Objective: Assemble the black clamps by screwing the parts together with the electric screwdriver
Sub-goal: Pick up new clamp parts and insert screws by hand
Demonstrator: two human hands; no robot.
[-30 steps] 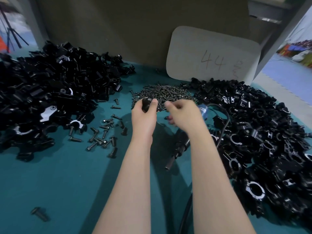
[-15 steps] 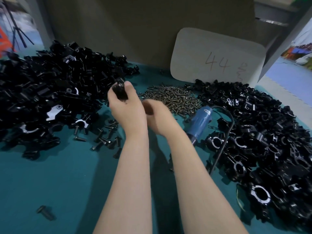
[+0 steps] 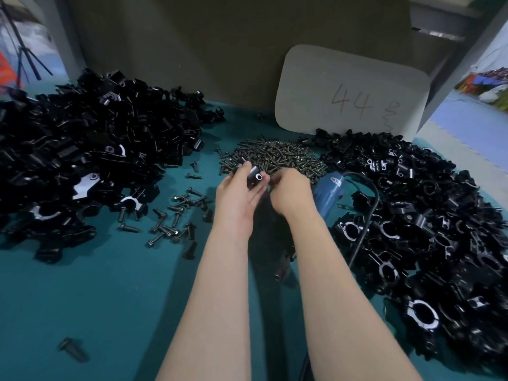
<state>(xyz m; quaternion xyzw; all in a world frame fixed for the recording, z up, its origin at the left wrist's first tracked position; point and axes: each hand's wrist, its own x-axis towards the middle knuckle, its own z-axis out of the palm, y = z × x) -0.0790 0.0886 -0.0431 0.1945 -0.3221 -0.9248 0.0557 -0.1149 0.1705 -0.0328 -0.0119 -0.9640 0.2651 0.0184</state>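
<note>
The left hand (image 3: 236, 199) grasps a clamp part (image 3: 256, 177). At its three o'clock the right hand (image 3: 290, 192) curls, and whether it grasps anything cannot be told. The screwdriver (image 3: 328, 188) lies beyond.

clamp parts pile (image 3: 82, 160) left, screw heap (image 3: 275, 158) centre behind hands, assembled clamps (image 3: 417, 215) right, electric screwdriver (image 3: 328, 192) between

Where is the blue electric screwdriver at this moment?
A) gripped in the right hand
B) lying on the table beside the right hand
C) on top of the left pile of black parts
B: the screwdriver lies on the table beside the right hand, ungripped.
</note>
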